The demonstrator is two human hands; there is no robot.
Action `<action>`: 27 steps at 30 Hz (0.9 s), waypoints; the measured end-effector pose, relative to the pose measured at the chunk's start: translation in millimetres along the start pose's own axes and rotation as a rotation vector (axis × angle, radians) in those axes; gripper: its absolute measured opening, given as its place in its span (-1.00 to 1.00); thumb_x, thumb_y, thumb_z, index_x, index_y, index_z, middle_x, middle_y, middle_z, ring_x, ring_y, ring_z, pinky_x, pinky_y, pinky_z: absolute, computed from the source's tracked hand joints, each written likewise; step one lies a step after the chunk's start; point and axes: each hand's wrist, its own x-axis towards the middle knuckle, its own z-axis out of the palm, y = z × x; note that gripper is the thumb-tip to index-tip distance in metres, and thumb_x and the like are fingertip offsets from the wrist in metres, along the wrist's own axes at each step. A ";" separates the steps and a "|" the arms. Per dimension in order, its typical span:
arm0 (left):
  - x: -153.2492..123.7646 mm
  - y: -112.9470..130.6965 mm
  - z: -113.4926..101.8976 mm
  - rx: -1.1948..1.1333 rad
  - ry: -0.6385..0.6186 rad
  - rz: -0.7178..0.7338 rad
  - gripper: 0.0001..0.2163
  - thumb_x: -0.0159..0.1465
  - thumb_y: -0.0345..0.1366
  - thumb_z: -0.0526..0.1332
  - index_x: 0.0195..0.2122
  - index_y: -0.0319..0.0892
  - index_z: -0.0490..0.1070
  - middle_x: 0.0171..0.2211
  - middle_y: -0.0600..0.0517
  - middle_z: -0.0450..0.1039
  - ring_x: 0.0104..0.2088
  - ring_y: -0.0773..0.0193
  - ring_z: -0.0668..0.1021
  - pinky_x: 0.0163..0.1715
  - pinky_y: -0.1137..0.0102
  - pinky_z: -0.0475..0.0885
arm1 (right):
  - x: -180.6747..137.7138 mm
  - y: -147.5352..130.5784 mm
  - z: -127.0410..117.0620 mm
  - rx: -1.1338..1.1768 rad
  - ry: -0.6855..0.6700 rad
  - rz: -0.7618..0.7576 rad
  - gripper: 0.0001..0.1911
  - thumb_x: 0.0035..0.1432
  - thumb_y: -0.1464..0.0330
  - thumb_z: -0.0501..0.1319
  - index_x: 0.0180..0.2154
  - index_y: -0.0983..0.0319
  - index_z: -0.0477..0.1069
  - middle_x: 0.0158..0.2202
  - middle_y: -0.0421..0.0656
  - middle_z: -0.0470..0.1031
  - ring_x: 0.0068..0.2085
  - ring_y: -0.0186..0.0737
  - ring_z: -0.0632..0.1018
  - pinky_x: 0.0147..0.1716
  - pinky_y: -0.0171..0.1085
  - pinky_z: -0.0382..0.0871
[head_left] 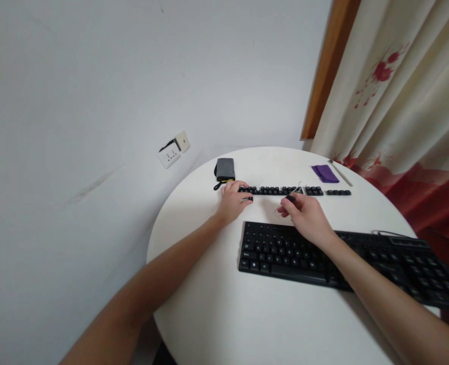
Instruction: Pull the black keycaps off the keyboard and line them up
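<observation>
Keycaps (272,191) | small, black, rowed | right hand (308,214) pinching one | left hand (230,204) at row's end, grip unclear

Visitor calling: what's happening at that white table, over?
Left hand at left end of black keycap row. Right hand pinching small black piece. Right forearm hiding part of keyboard.
</observation>
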 end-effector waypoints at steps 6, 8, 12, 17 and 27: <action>0.6 -3.9 -1.3 0.018 -0.038 -0.006 -0.87 0.22 -0.22 0.39 -0.20 0.01 0.64 0.08 0.01 0.43 0.11 0.02 0.34 0.10 0.07 0.23 | -0.7 4.0 3.6 0.000 -0.060 0.012 -0.71 0.29 0.18 0.15 -0.37 0.24 0.41 -0.42 -0.06 0.61 -0.40 -0.17 0.62 -0.32 -0.18 0.50; 0.4 -3.3 -2.0 0.019 -0.031 -0.006 -0.85 0.22 -0.20 0.39 -0.19 0.00 0.64 0.08 0.00 0.43 0.12 0.01 0.34 0.10 0.07 0.23 | -0.9 4.7 3.9 -0.017 -0.061 0.001 -0.70 0.29 0.18 0.15 -0.38 0.24 0.41 -0.42 -0.06 0.61 -0.40 -0.17 0.62 -0.31 -0.17 0.50; 0.3 0.2 -3.7 0.007 -0.019 -0.009 -0.78 0.21 -0.21 0.40 -0.11 0.00 0.60 0.07 0.00 0.42 0.11 0.02 0.35 0.10 0.10 0.23 | -0.9 4.6 2.9 -0.027 -0.070 -0.007 -0.70 0.30 0.19 0.15 -0.39 0.24 0.42 -0.41 -0.07 0.61 -0.40 -0.18 0.62 -0.31 -0.18 0.50; 3.3 4.6 -2.5 0.022 0.016 -0.082 -0.62 0.18 -0.24 0.41 0.03 -0.01 0.51 0.08 -0.03 0.39 0.11 0.01 0.35 0.11 0.12 0.24 | -1.8 5.4 3.8 -0.040 -0.091 -0.005 -0.71 0.30 0.20 0.15 -0.39 0.24 0.43 -0.41 -0.07 0.61 -0.40 -0.17 0.62 -0.30 -0.18 0.48; 4.4 5.6 0.0 0.061 0.033 -0.165 -0.57 0.18 -0.25 0.37 0.10 0.00 0.44 0.11 -0.05 0.36 0.13 -0.03 0.34 0.08 0.13 0.25 | -2.2 7.9 6.2 -0.066 -0.090 -0.018 -0.72 0.30 0.21 0.14 -0.40 0.22 0.45 -0.41 -0.09 0.61 -0.39 -0.17 0.61 -0.31 -0.19 0.47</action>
